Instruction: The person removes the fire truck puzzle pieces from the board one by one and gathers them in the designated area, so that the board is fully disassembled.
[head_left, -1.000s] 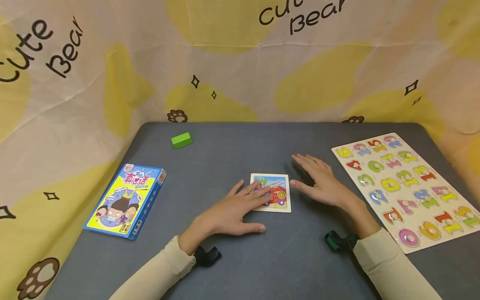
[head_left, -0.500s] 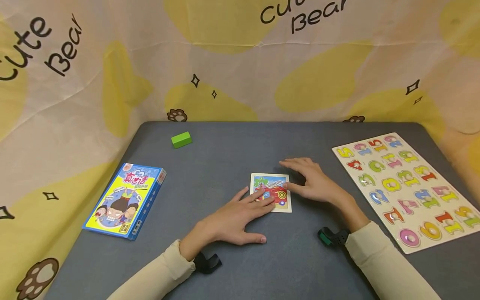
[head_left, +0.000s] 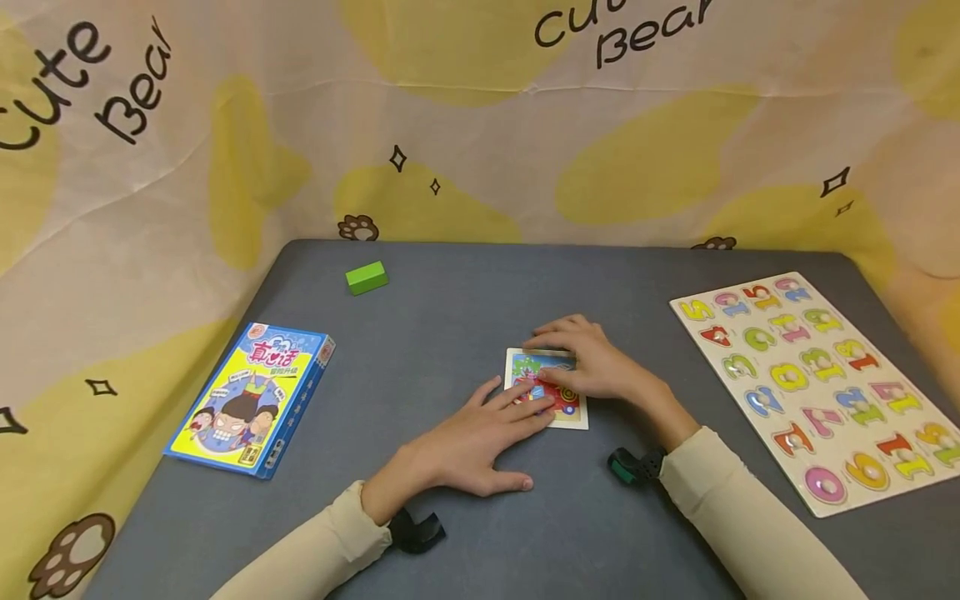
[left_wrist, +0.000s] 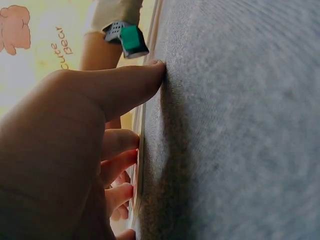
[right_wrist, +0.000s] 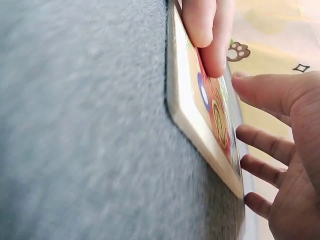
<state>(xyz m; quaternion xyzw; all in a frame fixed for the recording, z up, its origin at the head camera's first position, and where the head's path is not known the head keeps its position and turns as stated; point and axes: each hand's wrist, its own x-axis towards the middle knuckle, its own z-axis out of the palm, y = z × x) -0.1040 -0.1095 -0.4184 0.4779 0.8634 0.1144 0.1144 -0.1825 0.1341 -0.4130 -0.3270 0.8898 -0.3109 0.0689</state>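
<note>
A small square picture puzzle (head_left: 573, 418) with a pale frame and a red fire truck lies flat near the middle of the table. Across its left part rest the spread fingertips of my left hand (head_left: 468, 442), the thumb held out on the table. Over its far right side is my right hand (head_left: 588, 358), fingers loosely bent and parted. In the right wrist view, the thumb and fingers of the right hand (right_wrist: 295, 150) hang beside and above the puzzle (right_wrist: 220, 125), without a visible grip; contact is hard to tell. Hands cover much of the picture.
A blue and yellow card box (head_left: 247, 400) lies at the left. Near the back left is a green block (head_left: 367, 278). A white number puzzle board (head_left: 825, 392) takes up the right side. A patterned cloth (head_left: 480, 125) hangs behind the grey table (head_left: 480, 533).
My right hand has come leftward from beside the puzzle to over its far right side. My left hand has shifted slightly toward me, its fingers still on the puzzle.
</note>
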